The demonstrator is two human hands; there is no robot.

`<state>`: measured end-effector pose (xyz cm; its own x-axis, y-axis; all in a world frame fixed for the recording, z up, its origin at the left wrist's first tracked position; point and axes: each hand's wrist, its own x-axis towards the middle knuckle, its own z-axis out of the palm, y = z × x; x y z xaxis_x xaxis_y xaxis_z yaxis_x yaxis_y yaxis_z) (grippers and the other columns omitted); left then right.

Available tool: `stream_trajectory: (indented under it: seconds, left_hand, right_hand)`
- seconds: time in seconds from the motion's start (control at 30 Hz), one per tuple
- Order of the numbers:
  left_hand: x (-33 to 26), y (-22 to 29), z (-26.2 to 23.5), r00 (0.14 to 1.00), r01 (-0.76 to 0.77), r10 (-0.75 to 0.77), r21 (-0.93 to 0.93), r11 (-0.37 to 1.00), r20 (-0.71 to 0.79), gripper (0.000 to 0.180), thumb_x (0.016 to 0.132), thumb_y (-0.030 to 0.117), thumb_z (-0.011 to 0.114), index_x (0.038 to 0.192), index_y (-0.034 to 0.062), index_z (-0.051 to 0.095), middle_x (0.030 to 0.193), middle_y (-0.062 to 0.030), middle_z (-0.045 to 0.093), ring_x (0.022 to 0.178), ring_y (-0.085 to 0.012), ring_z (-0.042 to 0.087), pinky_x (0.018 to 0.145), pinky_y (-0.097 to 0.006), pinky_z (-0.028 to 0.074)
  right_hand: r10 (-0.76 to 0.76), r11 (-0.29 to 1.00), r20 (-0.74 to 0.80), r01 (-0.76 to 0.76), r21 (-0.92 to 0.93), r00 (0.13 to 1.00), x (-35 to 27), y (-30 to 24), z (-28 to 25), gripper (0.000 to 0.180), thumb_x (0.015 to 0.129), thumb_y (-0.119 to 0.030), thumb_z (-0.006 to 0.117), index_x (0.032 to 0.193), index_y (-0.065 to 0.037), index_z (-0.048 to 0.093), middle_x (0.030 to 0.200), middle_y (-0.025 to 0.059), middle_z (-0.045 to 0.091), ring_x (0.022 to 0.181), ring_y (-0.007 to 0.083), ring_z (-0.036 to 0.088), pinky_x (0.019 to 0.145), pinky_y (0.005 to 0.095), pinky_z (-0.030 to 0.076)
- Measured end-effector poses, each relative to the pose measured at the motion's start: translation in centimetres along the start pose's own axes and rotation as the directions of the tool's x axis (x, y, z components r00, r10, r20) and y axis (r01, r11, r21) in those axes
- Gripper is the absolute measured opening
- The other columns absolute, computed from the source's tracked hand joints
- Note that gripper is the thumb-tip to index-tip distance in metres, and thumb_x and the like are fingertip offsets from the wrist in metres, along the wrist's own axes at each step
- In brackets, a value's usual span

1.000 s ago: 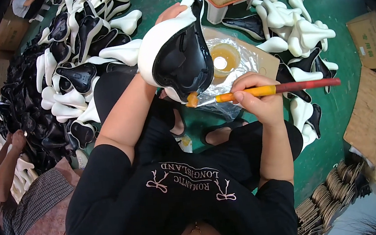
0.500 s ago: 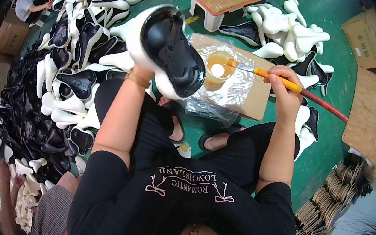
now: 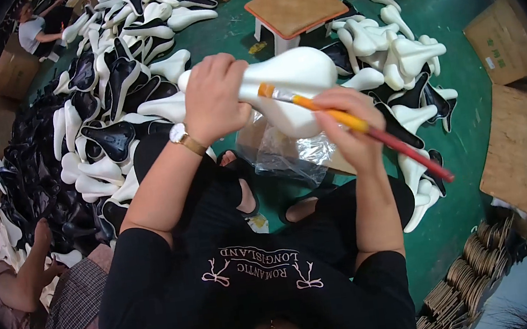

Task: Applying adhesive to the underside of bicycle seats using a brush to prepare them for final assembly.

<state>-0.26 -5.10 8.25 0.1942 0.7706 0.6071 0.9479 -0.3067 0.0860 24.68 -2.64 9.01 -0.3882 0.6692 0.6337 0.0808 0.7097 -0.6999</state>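
My left hand [image 3: 213, 95] is closed over the narrow nose of a bicycle saddle [image 3: 302, 72], whose smooth white padded side faces up. Pinched in the fingers of my right hand [image 3: 356, 124] is a paintbrush [image 3: 400, 144] with a yellow and red handle. Its orange bristles lie over the white padding near the nose; whether they touch it I cannot tell. Below the saddle, crumpled clear plastic [image 3: 298, 154] covers a cardboard box between my feet. The cup of amber liquid on that box is hidden behind the saddle.
Saddles in white and black [image 3: 111, 139] pile up on the left, beside a heap of black shells [image 3: 36, 164]. A low stool [image 3: 298, 8] stands ahead, with more white saddles [image 3: 417, 56] to its right. Two people [image 3: 34, 31] [image 3: 14, 284] sit at the left.
The saddle has turned over from its black hollow underside to its white side. My right hand has brought the brush left from the cup to above the saddle.
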Motion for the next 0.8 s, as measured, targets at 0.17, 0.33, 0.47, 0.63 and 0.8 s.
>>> stream_trajectory:
  seconds: [0.17,0.33,0.47,0.63,0.8]
  left_hand:
    - [-0.1,0.0,-0.1,1.0,0.009,-0.009,-0.008,1.0,0.03,0.042,0.056,0.012,0.061,0.097,0.0055,0.06,0.094,-0.0105,0.056,0.09,-0.0299,0.054,0.078,-0.038,0.043]
    - [-0.5,-0.7,-0.4,0.998,0.056,-0.056,-0.003,0.998,0.026,0.04,0.055,0.012,0.061,0.094,0.0062,0.061,0.092,-0.01,0.056,0.088,-0.0293,0.054,0.076,-0.038,0.044]
    - [-0.4,-1.0,0.0,0.998,0.059,-0.058,-0.019,0.998,0.039,0.04,0.056,0.013,0.062,0.095,0.0055,0.062,0.092,-0.0116,0.056,0.086,-0.0315,0.054,0.076,-0.04,0.045]
    - [-0.5,-3.0,2.7,0.928,0.323,-0.282,-0.149,0.935,0.242,0.047,0.06,0.021,0.066,0.103,0.003,0.063,0.096,-0.0153,0.058,0.093,-0.0352,0.055,0.085,-0.041,0.046]
    - [5.6,5.0,5.8,0.881,0.471,-0.057,-0.856,0.214,0.47,0.057,0.081,0.015,0.066,0.133,0.0007,0.046,0.127,-0.0143,0.053,0.115,-0.0212,0.053,0.096,-0.034,0.045]
  right_hand:
    - [0.091,0.966,-0.108,-0.114,-0.233,0.99,-1.6,2.0,-4.2,0.012,0.068,0.003,0.067,0.079,-0.001,0.064,0.076,0.0101,0.062,0.069,0.0221,0.061,0.066,0.0297,0.049]
    - [0.199,0.979,-0.25,-0.204,0.005,0.948,-2.5,1.7,-4.4,0.012,0.071,0.004,0.065,0.081,0.0,0.063,0.08,0.0107,0.062,0.074,0.0212,0.061,0.068,0.0288,0.048]
    - [0.098,0.911,-0.194,-0.167,-0.377,0.976,-3.2,2.9,-6.9,0.009,0.074,0.004,0.065,0.082,0.0,0.062,0.083,0.0097,0.063,0.079,0.0202,0.061,0.072,0.0282,0.048]
    - [0.194,0.97,-0.741,-0.24,0.046,0.642,-4.8,3.5,-12.2,0.009,0.084,-0.001,0.064,0.092,0.002,0.062,0.09,0.0094,0.063,0.077,0.016,0.061,0.072,0.0258,0.05]
    - [0.075,0.997,-0.919,-0.045,0.062,0.388,-5.9,3.7,-15.5,0.015,0.088,-0.004,0.061,0.099,0.005,0.057,0.09,0.0132,0.062,0.074,0.0189,0.062,0.068,0.0284,0.053]
